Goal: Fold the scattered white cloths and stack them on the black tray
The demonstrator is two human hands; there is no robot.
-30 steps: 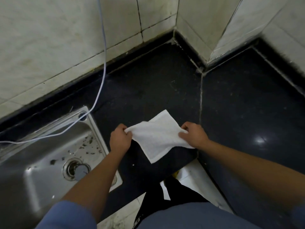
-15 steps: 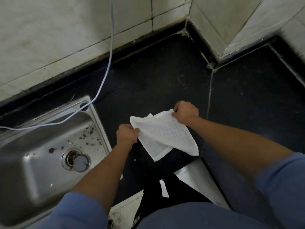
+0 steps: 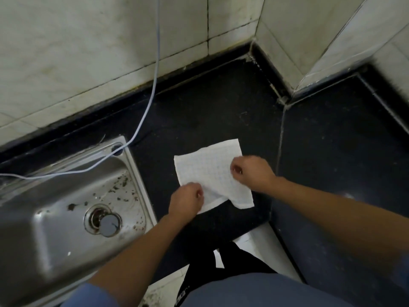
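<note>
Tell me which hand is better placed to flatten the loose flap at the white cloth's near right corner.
Right, likely. The right hand pinches the white cloth at its right edge, just beside that flap; the left hand holds the near left edge, farther off.

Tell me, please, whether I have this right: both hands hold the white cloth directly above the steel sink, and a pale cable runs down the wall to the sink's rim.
Not quite: the left hand and right hand do hold the white cloth, but the head view shows it over the black counter, beside the steel sink. The pale cable is as stated.
</note>
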